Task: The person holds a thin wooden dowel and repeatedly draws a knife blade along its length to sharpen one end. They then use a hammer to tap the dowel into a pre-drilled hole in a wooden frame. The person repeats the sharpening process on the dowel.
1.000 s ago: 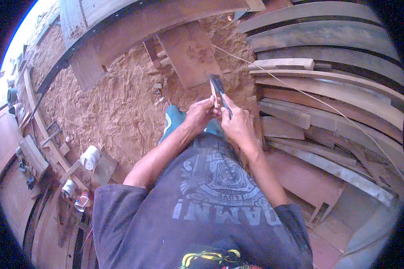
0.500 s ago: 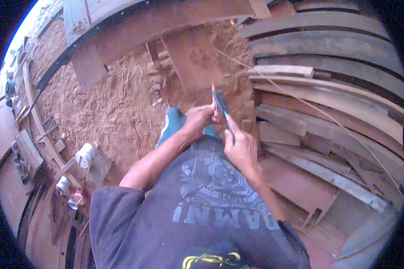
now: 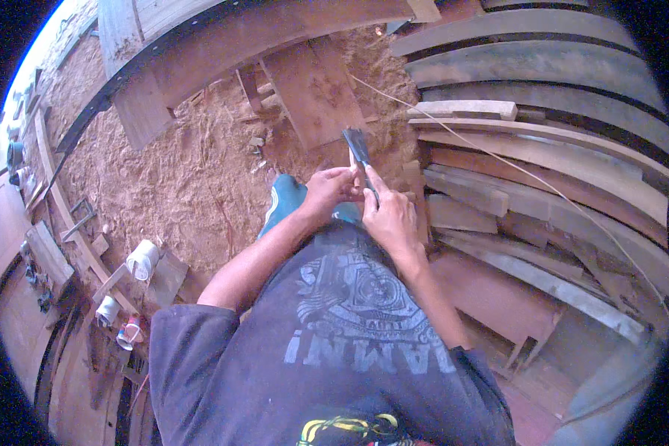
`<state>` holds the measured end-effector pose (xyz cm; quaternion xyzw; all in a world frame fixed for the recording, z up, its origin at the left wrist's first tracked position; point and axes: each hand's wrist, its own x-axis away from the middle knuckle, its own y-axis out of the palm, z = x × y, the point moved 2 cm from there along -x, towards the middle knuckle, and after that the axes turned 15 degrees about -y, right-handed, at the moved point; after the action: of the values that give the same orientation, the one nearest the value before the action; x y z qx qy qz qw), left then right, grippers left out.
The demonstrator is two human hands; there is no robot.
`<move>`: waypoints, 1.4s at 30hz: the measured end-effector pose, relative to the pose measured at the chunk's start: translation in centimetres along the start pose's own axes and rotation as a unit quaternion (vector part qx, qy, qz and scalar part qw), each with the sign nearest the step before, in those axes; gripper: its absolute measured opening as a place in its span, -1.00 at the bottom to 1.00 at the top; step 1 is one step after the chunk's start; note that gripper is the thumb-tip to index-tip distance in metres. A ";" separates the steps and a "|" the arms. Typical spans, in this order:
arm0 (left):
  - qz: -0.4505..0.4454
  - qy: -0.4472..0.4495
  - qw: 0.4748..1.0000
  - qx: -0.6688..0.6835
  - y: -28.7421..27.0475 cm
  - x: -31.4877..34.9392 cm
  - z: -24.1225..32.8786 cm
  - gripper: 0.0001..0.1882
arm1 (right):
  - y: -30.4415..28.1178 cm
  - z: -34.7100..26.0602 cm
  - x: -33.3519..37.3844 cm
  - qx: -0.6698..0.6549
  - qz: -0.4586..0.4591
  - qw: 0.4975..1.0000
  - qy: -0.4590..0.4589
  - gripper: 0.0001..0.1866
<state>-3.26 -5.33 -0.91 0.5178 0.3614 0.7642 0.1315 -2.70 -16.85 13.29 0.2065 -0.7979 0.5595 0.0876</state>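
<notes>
In front of my body my left hand (image 3: 330, 193) pinches a short, thin wooden stick (image 3: 352, 159) that points away from me. My right hand (image 3: 390, 221) is closed round the handle of a flat-bladed tool (image 3: 356, 143) with a dark, flared blade, much like a broad chisel. The blade lies right beside the stick, apparently touching it. Both hands are close together above my lap, and my fingers hide the stick's lower end. Beyond the blade a brown wooden board (image 3: 314, 97) lies on the ground.
Sawdust and shavings (image 3: 178, 189) cover the ground ahead. A long curved timber (image 3: 260, 41) crosses the far side. Stacked planks (image 3: 513, 149) fill the right, with a thin cord (image 3: 498, 154) over them. On the left stand white cups (image 3: 142, 260) among wood pieces.
The blade has slid up along the stick toward its far end and now covers the tip. My right hand has moved slightly left and away from me, closer to my left hand.
</notes>
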 end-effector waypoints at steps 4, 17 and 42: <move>-0.039 -0.083 0.993 0.072 1.0 0.3 0.3 -0.72 | 1.5 1.5 0.7 -0.051 0.048 0.997 -0.021 -0.48; -0.018 -0.052 0.994 0.091 0.5 -1.3 -0.5 -0.69 | 0.8 0.7 0.0 -0.050 0.036 0.998 -0.006 -0.49; -0.064 -0.017 0.987 0.149 -1.7 -4.3 -2.7 -0.78 | 0.1 -0.3 2.3 -0.025 0.009 1.000 0.014 -0.47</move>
<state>-4.09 -7.73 -5.58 0.5207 0.5013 0.6827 0.1073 -4.88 -17.04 14.20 0.1889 -0.8123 0.5429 0.0986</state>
